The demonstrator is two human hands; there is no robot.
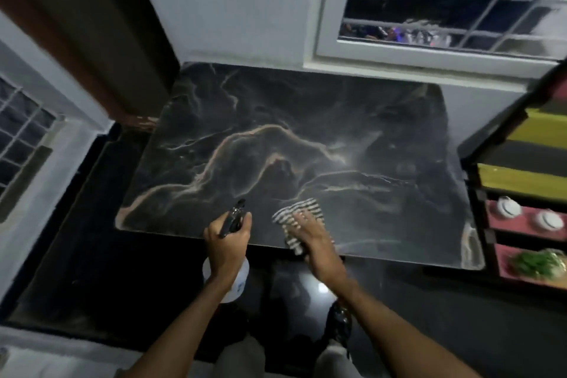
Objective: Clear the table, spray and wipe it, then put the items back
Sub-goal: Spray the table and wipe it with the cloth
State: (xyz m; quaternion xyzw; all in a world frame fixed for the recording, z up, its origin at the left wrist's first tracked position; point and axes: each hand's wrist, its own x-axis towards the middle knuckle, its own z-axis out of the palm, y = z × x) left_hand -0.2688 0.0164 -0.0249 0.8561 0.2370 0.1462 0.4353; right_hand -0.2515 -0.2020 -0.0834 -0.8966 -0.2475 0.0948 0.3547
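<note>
A dark marble table with pale veins fills the middle of the view, its top bare except for a cloth. My left hand grips the black trigger head of a white spray bottle just off the table's near edge. My right hand presses flat, fingers spread, on a black-and-white striped cloth lying on the table's near edge. The image is blurred with motion.
A striped surface to the right holds two white cups and a green leafy bunch. A white wall with a barred window backs the table. A brown door frame stands at left. The floor is glossy black.
</note>
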